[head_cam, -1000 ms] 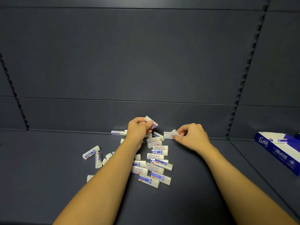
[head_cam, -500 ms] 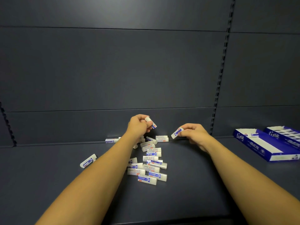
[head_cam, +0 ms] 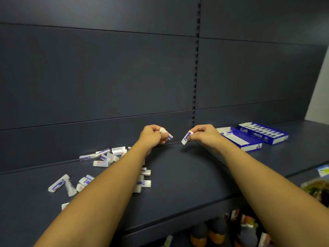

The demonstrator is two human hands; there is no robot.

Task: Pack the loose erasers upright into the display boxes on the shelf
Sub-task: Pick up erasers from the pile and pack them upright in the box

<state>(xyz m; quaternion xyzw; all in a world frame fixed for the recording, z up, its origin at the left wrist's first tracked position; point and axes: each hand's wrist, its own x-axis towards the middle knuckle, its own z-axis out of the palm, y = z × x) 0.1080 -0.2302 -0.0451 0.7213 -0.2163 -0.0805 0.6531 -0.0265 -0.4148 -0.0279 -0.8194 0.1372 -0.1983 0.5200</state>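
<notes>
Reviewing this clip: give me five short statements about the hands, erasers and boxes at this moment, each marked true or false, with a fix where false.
1. The left hand grips erasers. True.
2. The right hand is empty. False: it pinches one eraser at the fingers.
3. The two display boxes stand on the shelf to the right of both hands. True.
4. Every loose eraser is already boxed. False: a pile still lies flat on the shelf, to the left under the left forearm.
5. The right hand's eraser is already inside a box. False: it is in the air, left of the near box.
</notes>
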